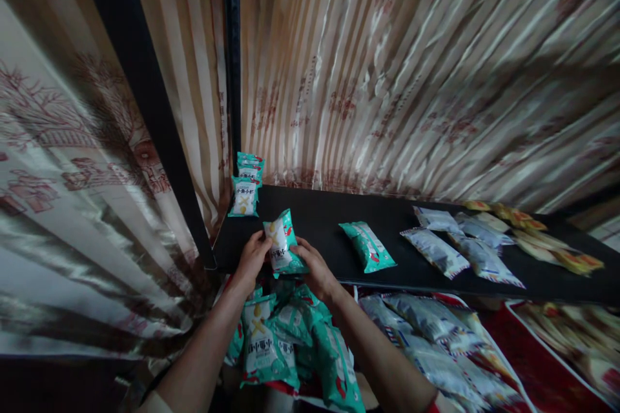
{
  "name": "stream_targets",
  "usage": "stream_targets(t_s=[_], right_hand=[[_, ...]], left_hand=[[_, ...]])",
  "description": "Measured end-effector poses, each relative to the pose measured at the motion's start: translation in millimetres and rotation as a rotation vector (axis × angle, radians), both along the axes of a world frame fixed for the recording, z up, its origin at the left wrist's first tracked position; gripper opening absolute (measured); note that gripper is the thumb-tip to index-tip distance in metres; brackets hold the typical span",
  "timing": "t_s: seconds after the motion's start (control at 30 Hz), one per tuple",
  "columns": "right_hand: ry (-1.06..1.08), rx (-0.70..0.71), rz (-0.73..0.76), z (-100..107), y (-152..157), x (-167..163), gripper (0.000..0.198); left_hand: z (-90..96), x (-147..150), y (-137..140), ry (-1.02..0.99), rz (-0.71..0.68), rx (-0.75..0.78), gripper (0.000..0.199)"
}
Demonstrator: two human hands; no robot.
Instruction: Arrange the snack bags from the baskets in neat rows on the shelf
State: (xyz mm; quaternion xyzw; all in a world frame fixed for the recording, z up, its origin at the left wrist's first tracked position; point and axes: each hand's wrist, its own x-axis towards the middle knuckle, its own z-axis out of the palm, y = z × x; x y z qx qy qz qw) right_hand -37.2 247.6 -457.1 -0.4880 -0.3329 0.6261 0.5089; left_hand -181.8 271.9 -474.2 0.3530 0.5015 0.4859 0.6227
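Observation:
Between my two hands is a teal-and-white snack bag (279, 240), held over the front edge of the black shelf (310, 203). Its printed characters appear upside down to me. My left hand (253, 255) grips the bag's left side, thumb on the front. On the right side, my right hand (312, 264) pinches the lower corner. Several matching bags (243, 197) stand upright in a row at the shelf's left end. Another teal bag (369, 246) lies flat to the right of my hands. Below, a heap of the same bags (268, 342) fills a container under my forearms.
Silver-blue packets (438, 250) and yellow packets (533, 226) lie farther right on the shelf. Beneath it, one box holds more silver-blue packets (440, 342) and another holds pale yellowish packets (576, 342). A black post (145, 77) rises at left; patterned curtains (387, 64) hang behind.

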Motion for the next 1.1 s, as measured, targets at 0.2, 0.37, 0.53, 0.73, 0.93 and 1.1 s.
stream_targets(t_s=[0.2,0.37,0.53,0.73,0.93,1.1], right_hand=[[0.001,0.019,0.125,-4.5,5.1,-15.6,0.037],[-0.151,0.113,0.022,-9.2,11.8,-24.7,0.046],[-0.759,0.438,-0.164,7.7,19.6,-12.9,0.067],[-1.311,0.805,0.335,49.8,30.6,4.4,0.069],[-1.218,0.598,0.291,46.1,33.0,-1.0,0.034],[-0.609,0.330,0.003,13.9,34.3,-20.1,0.038]], left_hand=[[-10.4,-13.4,6.8,0.108,0.140,0.131,0.049],[-9.5,-21.8,9.9,0.358,0.200,0.291,0.050],[9.2,-30.9,3.3,0.719,0.026,0.628,0.053],[17.5,-35.7,-0.7,0.994,-0.204,0.903,0.062],[17.1,-34.1,-2.2,1.122,0.118,1.054,0.053],[9.4,-29.5,-4.1,0.939,0.585,0.752,0.056]])
